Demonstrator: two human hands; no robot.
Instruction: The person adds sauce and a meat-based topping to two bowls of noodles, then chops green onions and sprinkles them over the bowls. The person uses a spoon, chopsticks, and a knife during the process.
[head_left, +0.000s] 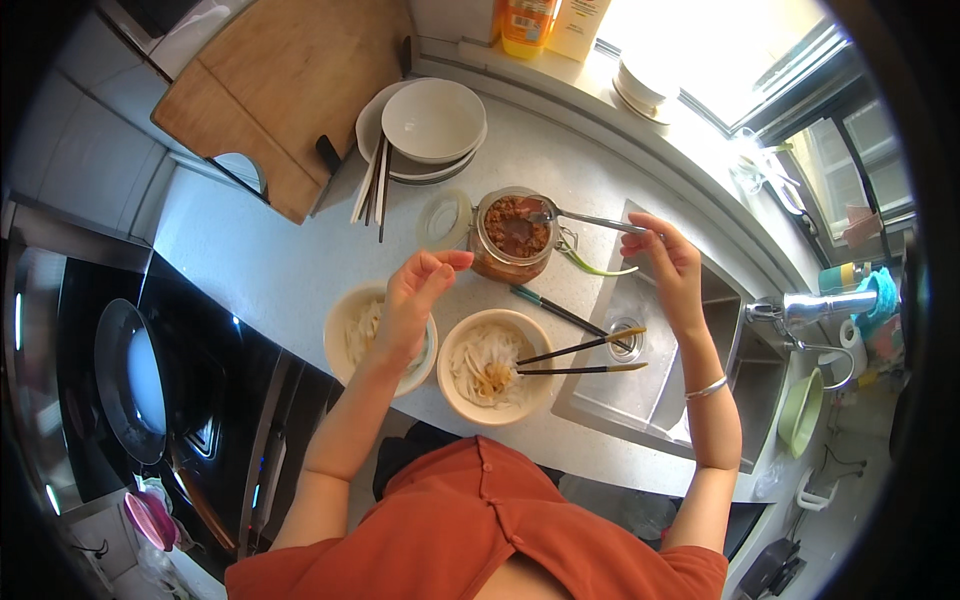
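My right hand (664, 262) grips the handle of a metal spoon (600, 220). The bowl of the spoon sits over the mouth of a glass clip-top jar (504, 268), which holds a reddish-brown minced sauce (517, 229). The jar's lid (441, 219) hangs back on its left side. Loosely curled, my left hand (416, 304) hovers above a bowl of noodles (337, 337), with nothing visible in its fingers. Beside that, a second bowl (448, 382) contains white noodles with a brownish paste (493, 379) on top. Black chopsticks with gold ends (577, 369) rest in it.
A steel sink (600, 397) lies at the right, with dark chopsticks (562, 309) reaching over its edge and a green scallion stalk (600, 268) near the jar. Stacked bowls (435, 120) stand behind, by a wooden cutting board (277, 97). A pan (112, 382) sits on the stove at left.
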